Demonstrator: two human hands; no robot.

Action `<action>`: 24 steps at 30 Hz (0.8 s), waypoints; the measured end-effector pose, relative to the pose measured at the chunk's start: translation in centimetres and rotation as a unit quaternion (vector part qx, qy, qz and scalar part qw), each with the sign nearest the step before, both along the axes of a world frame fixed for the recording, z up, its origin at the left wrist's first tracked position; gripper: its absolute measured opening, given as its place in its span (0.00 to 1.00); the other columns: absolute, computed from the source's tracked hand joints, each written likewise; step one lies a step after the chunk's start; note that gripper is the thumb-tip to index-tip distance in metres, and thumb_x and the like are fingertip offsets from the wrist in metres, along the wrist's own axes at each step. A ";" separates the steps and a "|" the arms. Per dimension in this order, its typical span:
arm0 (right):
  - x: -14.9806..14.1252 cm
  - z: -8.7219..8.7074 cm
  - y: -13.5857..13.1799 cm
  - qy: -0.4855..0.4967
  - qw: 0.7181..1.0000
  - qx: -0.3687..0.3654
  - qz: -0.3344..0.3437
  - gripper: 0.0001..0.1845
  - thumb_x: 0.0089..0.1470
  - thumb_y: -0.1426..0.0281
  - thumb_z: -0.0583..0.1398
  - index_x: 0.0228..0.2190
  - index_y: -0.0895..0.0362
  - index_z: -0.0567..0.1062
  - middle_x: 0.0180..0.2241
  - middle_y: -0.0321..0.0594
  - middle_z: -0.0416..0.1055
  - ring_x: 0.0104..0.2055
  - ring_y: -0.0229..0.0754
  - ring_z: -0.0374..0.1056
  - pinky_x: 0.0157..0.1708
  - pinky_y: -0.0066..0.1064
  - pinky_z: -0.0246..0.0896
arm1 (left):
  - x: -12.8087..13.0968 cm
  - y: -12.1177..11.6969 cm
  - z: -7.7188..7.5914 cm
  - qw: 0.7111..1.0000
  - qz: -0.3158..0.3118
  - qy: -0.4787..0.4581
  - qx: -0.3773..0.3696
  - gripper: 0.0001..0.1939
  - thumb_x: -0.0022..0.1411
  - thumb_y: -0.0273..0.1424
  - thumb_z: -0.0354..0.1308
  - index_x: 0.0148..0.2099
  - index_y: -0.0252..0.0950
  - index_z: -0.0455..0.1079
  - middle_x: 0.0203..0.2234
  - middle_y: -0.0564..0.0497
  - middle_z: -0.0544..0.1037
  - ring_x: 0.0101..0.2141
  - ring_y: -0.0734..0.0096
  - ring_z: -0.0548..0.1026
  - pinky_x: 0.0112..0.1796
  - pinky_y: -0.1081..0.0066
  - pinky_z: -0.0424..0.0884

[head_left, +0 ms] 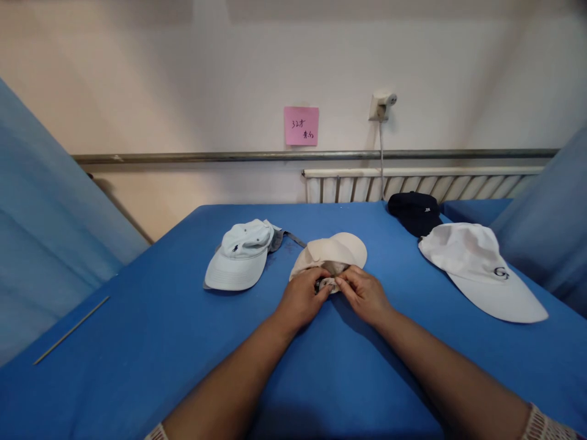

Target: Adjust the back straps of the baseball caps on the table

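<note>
A beige baseball cap [332, 249] lies on the blue-covered table [316, 379], its brim pointing away to the far right and its back opening towards me. My left hand [303, 296] is closed on the left side of the cap's back strap. With thumb and fingers, my right hand [363, 293] pinches the same strap from the right. The two thumbs almost meet at the strap, and the fingers hide most of its fastening. Left of the hands sits a pale blue cap [245, 250], with a grey cap [276, 240] partly beneath it.
On the right stand a white cap [468, 250] and a dark navy cap [414, 211]. A thin stick [71, 330] lies at the table's left. Blue curtains [50, 232] hang on both sides. Behind the table are a radiator [413, 183], a rail [206, 157] and a plugged socket [380, 107].
</note>
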State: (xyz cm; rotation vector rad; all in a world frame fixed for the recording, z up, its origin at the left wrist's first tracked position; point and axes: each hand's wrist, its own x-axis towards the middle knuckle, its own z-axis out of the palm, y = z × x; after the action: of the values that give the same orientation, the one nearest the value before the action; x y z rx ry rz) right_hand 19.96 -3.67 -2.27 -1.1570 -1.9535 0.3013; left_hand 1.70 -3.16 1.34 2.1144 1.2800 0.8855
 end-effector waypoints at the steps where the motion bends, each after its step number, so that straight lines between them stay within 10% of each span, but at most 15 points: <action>1: 0.0 0.1 0.0 -0.001 1.000 -0.004 0.004 0.10 0.62 0.68 0.55 0.29 0.54 0.73 0.30 0.37 0.70 0.31 0.40 0.69 0.32 0.31 0.62 | 0.0 0.0 0.0 1.000 0.002 0.001 -0.005 0.09 0.59 0.33 0.59 0.42 0.39 0.75 0.38 0.48 0.79 0.39 0.62 0.74 0.39 0.67 0.65; 24: -1.1 -0.2 -0.4 0.122 0.990 0.065 -0.005 0.01 0.57 0.72 0.58 0.34 0.54 0.70 0.34 0.40 0.68 0.33 0.41 0.67 0.34 0.33 0.66 | 0.8 1.0 -1.4 0.944 0.093 -0.266 -0.172 0.11 0.48 0.34 0.64 0.32 0.33 0.71 0.23 0.53 0.74 0.25 0.73 0.70 0.28 0.74 0.64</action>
State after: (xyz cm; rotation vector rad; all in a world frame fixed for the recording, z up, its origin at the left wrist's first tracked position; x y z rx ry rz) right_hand 18.86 -4.04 -2.49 -0.9951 -1.7271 0.2906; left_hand 2.51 -2.14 -0.10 1.3733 1.2387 1.1210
